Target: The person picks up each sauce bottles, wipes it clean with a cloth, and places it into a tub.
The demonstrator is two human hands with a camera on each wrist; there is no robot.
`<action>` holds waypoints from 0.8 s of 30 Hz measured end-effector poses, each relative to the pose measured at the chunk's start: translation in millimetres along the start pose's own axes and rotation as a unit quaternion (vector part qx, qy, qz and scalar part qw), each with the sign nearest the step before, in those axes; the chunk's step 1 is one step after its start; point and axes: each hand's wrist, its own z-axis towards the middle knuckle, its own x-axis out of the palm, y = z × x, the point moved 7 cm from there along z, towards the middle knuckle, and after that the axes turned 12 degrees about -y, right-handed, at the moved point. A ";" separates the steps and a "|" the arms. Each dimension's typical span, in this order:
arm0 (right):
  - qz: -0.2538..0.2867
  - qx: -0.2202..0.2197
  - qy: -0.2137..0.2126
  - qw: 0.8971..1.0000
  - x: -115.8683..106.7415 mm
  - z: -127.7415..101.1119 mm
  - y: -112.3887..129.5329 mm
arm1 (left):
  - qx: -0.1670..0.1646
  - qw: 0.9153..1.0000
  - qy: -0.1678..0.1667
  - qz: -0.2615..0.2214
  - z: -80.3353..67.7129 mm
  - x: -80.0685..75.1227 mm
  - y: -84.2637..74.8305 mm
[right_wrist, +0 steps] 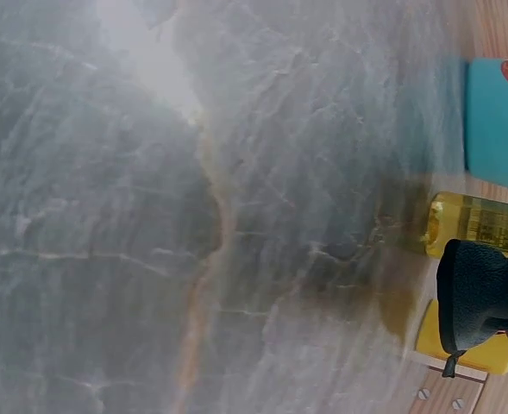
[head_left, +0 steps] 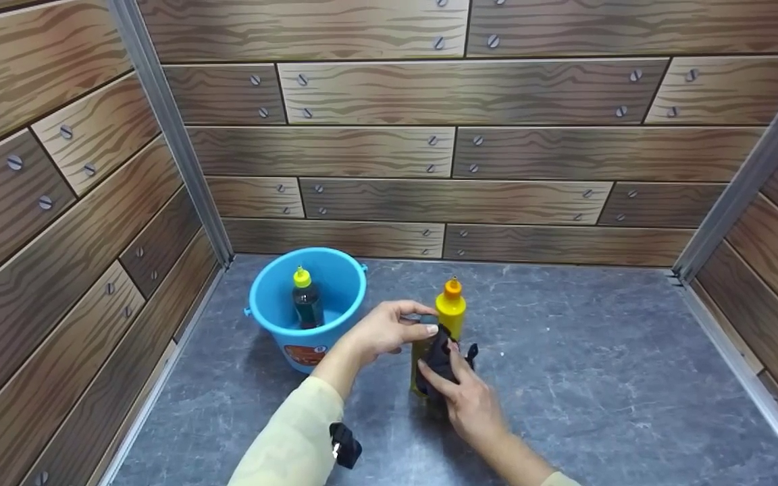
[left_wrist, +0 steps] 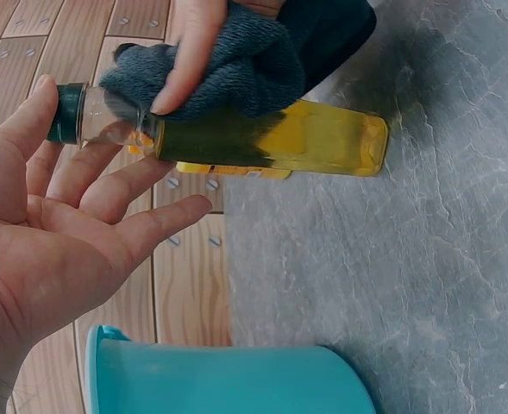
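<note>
A clear bottle of yellow liquid (left_wrist: pixel 327 142) with a dark green cap (left_wrist: pixel 65 114) stands roughly upright in front of me. My left hand (head_left: pixel 383 329) pinches it at the cap between thumb and fingers, the other fingers spread beside the neck. With my right hand (head_left: pixel 475 405) I hold a dark blue-grey cloth (left_wrist: pixel 258 65) against the bottle's side, covering part of it in the head view. The cloth's hemmed edge and small loop show in the right wrist view. Just behind is a yellow squeeze bottle (head_left: pixel 451 312) with an orange tip, partly hidden.
To the left stands a light blue bucket (head_left: pixel 269 317), with a dark bottle (head_left: pixel 308 305) with a yellow-green nozzle inside it. Wood-patterned panels (head_left: pixel 362 152) enclose the grey marbled surface (head_left: pixel 605 364) at the back and both sides.
</note>
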 end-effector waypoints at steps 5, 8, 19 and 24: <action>-0.001 -0.003 -0.003 1.000 2.8 -4.0 -1.6 | 0.000 1.000 0.002 0.001 0.1 0.8 0.5; 0.001 0.004 0.009 1.000 5.4 -4.8 -2.9 | 0.000 1.000 0.001 0.002 0.4 0.0 0.5; 0.003 -0.016 -0.028 0.999 7.9 -15.3 -1.2 | -0.002 1.000 -0.001 0.005 0.9 0.8 2.1; -0.002 -0.009 -0.016 1.000 9.5 -15.1 -2.2 | 0.001 1.000 -0.002 0.005 0.8 -0.8 1.4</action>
